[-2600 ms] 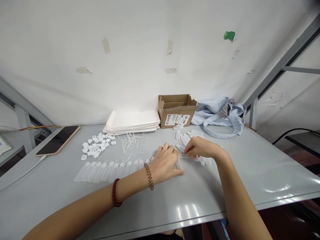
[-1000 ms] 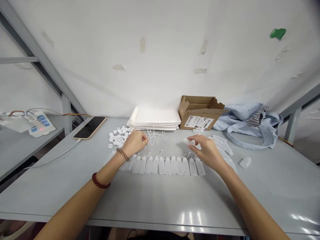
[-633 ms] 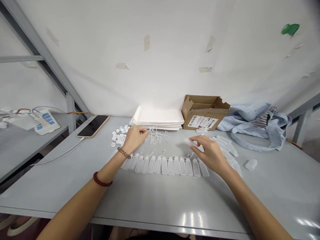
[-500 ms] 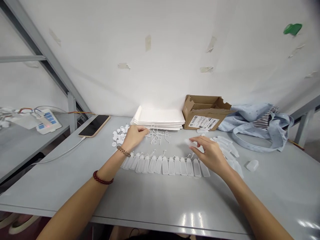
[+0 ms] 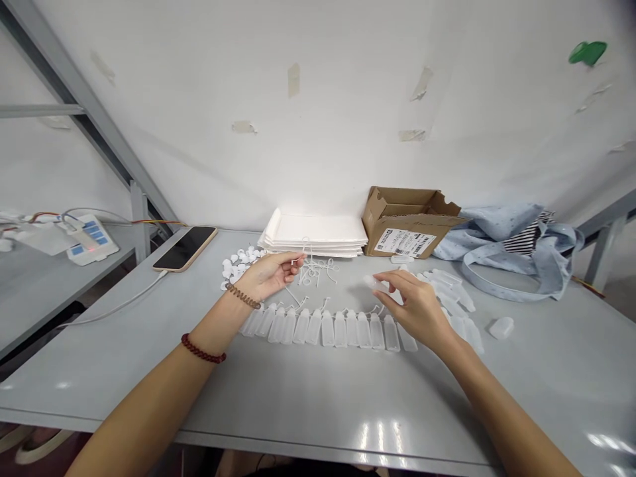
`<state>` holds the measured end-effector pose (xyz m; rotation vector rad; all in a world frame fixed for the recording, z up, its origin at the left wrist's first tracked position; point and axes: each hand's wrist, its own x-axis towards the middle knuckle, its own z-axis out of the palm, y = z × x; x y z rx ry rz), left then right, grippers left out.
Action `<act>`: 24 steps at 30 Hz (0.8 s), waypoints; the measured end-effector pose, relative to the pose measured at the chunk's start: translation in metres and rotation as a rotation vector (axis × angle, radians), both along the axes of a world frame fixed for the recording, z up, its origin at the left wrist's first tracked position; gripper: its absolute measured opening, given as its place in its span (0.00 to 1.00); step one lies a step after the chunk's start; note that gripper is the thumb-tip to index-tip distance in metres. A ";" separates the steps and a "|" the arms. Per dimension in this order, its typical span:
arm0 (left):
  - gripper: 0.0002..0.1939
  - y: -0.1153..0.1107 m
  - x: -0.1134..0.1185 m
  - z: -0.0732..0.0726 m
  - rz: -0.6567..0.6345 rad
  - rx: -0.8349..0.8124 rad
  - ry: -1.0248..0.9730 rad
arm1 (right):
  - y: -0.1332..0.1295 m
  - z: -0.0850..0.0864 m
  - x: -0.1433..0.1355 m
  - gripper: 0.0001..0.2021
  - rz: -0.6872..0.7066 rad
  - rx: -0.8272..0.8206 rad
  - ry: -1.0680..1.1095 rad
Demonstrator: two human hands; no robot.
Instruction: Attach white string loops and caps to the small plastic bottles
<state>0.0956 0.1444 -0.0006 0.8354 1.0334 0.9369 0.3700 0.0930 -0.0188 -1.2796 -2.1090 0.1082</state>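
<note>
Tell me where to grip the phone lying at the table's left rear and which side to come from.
Pinch the phone across its two long edges near the middle, coming from above. It lies flat, screen up, with a cable at its near end, so avoid that end.

Your left hand (image 5: 268, 273) pinches a thin white plastic string loop (image 5: 299, 260), and your right hand (image 5: 416, 306) holds a clear, frosted small plastic bottle (image 5: 373, 283). On your left forearm you wear 2 bands: a brown coiled bracelet (image 5: 242, 296) and a dark red beaded bracelet (image 5: 201, 350). The flat tabletop (image 5: 308, 397) under you is pale grey with white glare spots. On it lie a row of translucent white bottles (image 5: 328, 328), a scatter of white caps (image 5: 237, 262), a white stack of flat sheets (image 5: 314, 233), a brown cardboard box with a white printed label (image 5: 406, 224), a black-screened phone in a tan case (image 5: 185, 246), and a light blue speckled cloth bag with a black-and-white striped lining (image 5: 511, 248).
</note>
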 end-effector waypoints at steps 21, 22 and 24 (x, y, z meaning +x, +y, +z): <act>0.11 -0.048 0.046 0.014 -0.408 -0.034 0.045 | -0.019 0.003 -0.023 0.21 0.196 0.207 0.027; 0.11 -0.049 0.047 0.014 -0.409 -0.030 0.057 | -0.018 0.003 -0.023 0.20 0.197 0.207 0.028; 0.12 -0.052 0.049 0.014 -0.416 -0.021 0.084 | -0.018 0.002 -0.023 0.18 0.199 0.210 0.041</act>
